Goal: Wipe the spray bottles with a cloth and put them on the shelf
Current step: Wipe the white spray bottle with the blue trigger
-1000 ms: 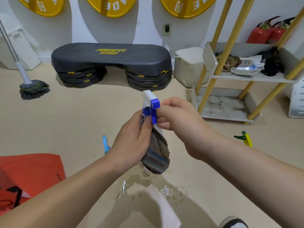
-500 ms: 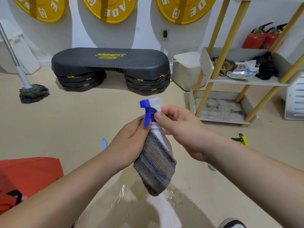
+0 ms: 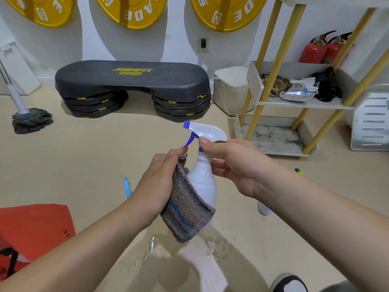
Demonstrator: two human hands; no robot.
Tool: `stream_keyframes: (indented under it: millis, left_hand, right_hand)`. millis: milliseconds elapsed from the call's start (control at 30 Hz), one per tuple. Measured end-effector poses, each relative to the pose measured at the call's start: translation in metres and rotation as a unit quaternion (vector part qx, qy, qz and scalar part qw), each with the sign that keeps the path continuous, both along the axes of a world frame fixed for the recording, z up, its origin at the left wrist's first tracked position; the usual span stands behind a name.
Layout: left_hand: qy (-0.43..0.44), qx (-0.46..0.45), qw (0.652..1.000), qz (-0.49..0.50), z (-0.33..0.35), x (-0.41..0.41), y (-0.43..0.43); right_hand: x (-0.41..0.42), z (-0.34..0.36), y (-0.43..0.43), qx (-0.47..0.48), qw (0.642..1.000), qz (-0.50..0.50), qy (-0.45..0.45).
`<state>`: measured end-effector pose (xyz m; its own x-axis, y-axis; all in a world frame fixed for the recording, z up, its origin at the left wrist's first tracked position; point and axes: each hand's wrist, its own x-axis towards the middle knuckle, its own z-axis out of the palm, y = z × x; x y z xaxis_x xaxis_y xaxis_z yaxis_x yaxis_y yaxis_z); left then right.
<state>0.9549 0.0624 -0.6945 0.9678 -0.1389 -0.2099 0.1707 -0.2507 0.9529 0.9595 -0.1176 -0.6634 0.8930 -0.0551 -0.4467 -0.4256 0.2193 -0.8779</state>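
Step in hand: wiping, not shelving. Frame centre: the white spray bottle (image 3: 203, 180) is held upright off the floor, with its blue trigger (image 3: 189, 140) and nozzle pointing left.

The right hand (image 3: 233, 163) pinches the neck just under the spray head, thumb on the collar. The left hand (image 3: 160, 178) is curled round the striped cloth (image 3: 185, 211), which it presses against the bottle's left side and base.

Bottle looks like smooth plastic, body clean white where exposed, lower part hidden by the cloth. Water on the floor (image 3: 212, 245) below it, so I'd guess it's slippery.

Next, my read: turn the bottle by the neck, wipe the uncovered right side and head, then carry it to the shelf (image 3: 305, 103) at right of frame. The bare bottom tier looks easiest.
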Motion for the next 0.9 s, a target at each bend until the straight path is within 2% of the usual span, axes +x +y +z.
stream_keyframes:
  millis: [100, 300, 467, 600, 733, 800, 833, 900]
  left_hand:
    - [-0.006, 0.009, 1.000, -0.005, 0.002, -0.003, -0.004]
    - [0.005, -0.038, 0.998, 0.046, -0.002, -0.008, -0.003]
    - [-0.100, 0.038, 0.994, 0.013, 0.011, -0.029, -0.014]
    - [-0.260, 0.202, 0.939, -0.099, 0.006, -0.043, -0.020]
    - [-0.318, 0.248, 0.900, -0.164, -0.005, -0.035, -0.011]
    - [-0.294, 0.236, 0.917, -0.130, -0.010, -0.030, -0.005]
    - [-0.245, 0.220, 0.939, -0.102, -0.010, -0.025, -0.003]
    - [-0.090, 0.140, 0.985, -0.036, -0.012, -0.012, -0.001]
  right_hand:
    - [0.000, 0.002, -0.002, 0.001, 1.000, -0.013, -0.004]
    - [-0.004, 0.000, -0.001, 0.006, 1.000, -0.012, -0.018]
    - [-0.010, 0.000, 0.004, 0.003, 0.999, 0.005, -0.031]
    - [-0.012, 0.000, 0.011, -0.020, 0.998, -0.009, -0.051]
    - [-0.009, -0.004, 0.009, -0.075, 0.994, -0.037, -0.066]
    - [-0.010, -0.006, 0.012, -0.101, 0.990, -0.044, -0.094]
    - [-0.011, -0.005, 0.014, -0.114, 0.986, -0.044, -0.109]
    - [-0.013, -0.004, 0.016, -0.127, 0.982, -0.040, -0.136]
